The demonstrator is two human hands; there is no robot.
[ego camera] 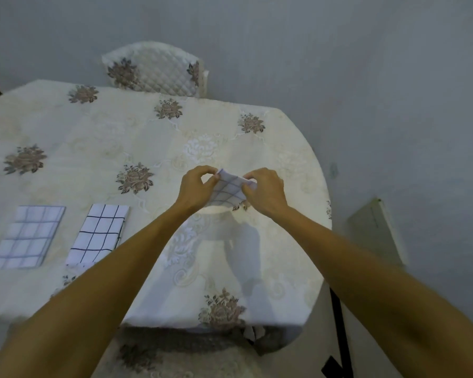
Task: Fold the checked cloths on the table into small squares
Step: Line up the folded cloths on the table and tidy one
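Your left hand (195, 188) and right hand (265, 190) each pinch an edge of the small checked cloth (230, 190), holding it between them over the desk (93, 137). Well to the left of your left hand, a black-lined cloth (99, 233) and a pale-lined cloth (28, 237) lie flat, side by side.

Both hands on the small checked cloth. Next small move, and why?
Probably lower the folded cloth onto the table and press it flat. The left hand and right hand pinch its upper corners; it looks small and square, and a shadow beneath suggests it is off the surface. The pale-checked cloth and dark-checked cloth at left look longer.
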